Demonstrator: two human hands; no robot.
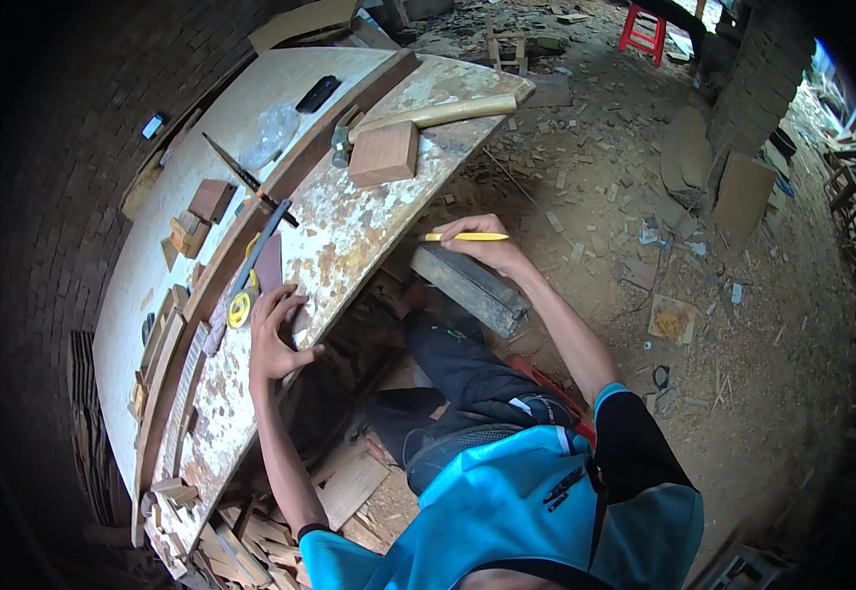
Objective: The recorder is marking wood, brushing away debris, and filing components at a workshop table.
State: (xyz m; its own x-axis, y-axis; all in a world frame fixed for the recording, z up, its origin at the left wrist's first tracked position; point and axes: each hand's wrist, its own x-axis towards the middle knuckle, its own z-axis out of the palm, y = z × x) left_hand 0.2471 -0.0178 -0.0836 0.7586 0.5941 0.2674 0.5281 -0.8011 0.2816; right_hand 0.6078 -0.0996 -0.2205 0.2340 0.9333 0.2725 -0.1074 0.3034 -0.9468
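My left hand (275,334) lies on the near edge of a paint-stained workbench (334,251), its fingers spread and the thumb pointing off the edge. Just beyond its fingers are a yellow tape measure (241,307) and a flat, dark reddish piece of wood (268,264). A dark, long-bladed tool (265,241) lies beside them. Off the bench's right edge, my right hand (487,251) is closed around a slim yellow pencil (472,236), held nearly level. Below that hand is a long grey beam-like piece (472,290).
A reddish wood block (383,154) and a pale wooden bar (447,113) lie farther up the bench. A long wooden rail (300,172) runs along it, with a black case (320,93) beyond. Wood scraps litter the floor (585,216); a red stool (643,34) stands far right.
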